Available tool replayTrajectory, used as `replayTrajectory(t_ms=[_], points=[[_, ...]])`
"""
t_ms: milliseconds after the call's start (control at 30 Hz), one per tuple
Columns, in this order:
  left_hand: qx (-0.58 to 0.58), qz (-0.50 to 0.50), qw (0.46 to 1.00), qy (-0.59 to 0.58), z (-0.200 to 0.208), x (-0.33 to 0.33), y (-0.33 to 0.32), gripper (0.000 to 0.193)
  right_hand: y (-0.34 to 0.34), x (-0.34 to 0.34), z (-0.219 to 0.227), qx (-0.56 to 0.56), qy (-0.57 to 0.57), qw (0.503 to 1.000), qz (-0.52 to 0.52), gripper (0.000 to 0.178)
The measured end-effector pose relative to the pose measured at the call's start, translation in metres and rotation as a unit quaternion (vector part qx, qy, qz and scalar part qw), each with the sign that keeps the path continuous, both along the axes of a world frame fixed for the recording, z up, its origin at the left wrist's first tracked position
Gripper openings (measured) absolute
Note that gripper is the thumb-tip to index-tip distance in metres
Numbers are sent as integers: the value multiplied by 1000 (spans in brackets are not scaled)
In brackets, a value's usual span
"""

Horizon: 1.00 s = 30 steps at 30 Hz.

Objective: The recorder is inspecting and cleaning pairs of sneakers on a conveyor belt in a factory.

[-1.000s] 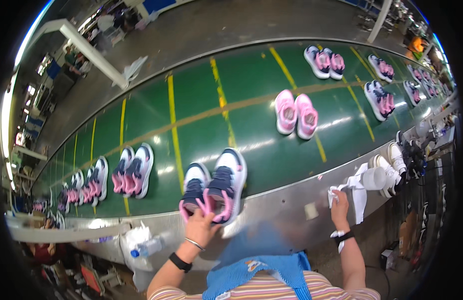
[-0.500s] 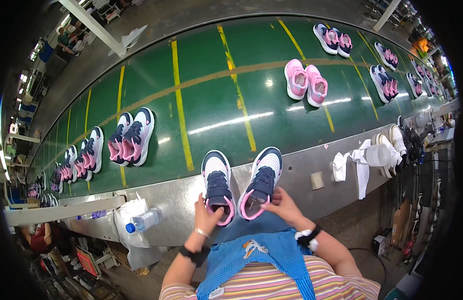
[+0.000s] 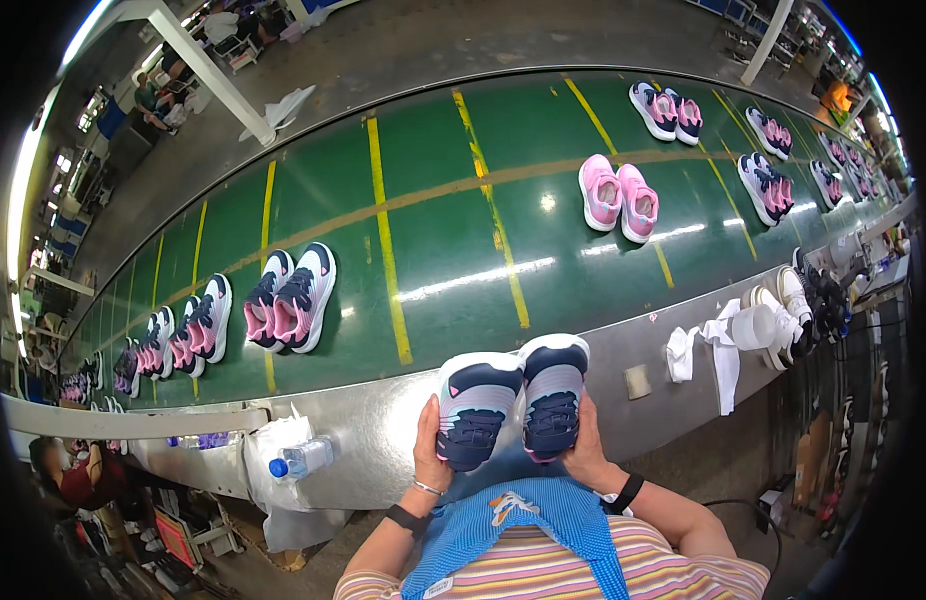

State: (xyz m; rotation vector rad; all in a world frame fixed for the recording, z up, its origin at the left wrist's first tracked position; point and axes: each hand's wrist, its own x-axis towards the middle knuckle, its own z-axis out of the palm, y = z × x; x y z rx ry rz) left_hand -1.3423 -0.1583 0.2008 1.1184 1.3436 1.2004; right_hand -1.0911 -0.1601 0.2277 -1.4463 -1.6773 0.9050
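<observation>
A pair of children's sneakers, navy, white and pink, is raised side by side in front of my apron, toes pointing away and upper sides facing me. My left hand is closed around the outer side of the left sneaker. The right sneaker is gripped along its outer side by my right hand. Most of my fingers are hidden behind the shoes, and the shoe openings are tilted out of sight. Both are over the metal ledge edging the green belt; the toes nearly touch.
Similar navy-and-pink sneakers stand in pairs on the green belt, left and far right. A pink pair sits beyond my right hand. The ledge carries a water bottle, white cloths and white shoes.
The two sneakers have been lifted and brought together, their openings tipping out of view. My thumbs have left the shoe collars, and my hands now grip the outer sides.
</observation>
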Motion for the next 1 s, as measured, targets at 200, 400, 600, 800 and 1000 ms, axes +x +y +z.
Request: replayTrajectory(t_ms=[200, 400, 600, 800, 1000], points=[[127, -24, 961, 245, 31, -6, 6, 58, 0, 0, 8, 42, -37, 998, 0, 100], [-37, 32, 996, -78, -16, -23, -11, 50, -4, -4, 10, 53, -28, 998, 23, 100], [-178, 49, 875, -448, 62, -9, 6, 38, -5, -5, 11, 74, -15, 996, 47, 96], [-171, -52, 971, -160, -7, -33, -16, 37, -17, 7, -44, -105, 222, 969, -22, 81], [68, -231, 907, 345, 41, -18, 3, 36, -32, 66, 10, -139, 272, 945, -115, 42]])
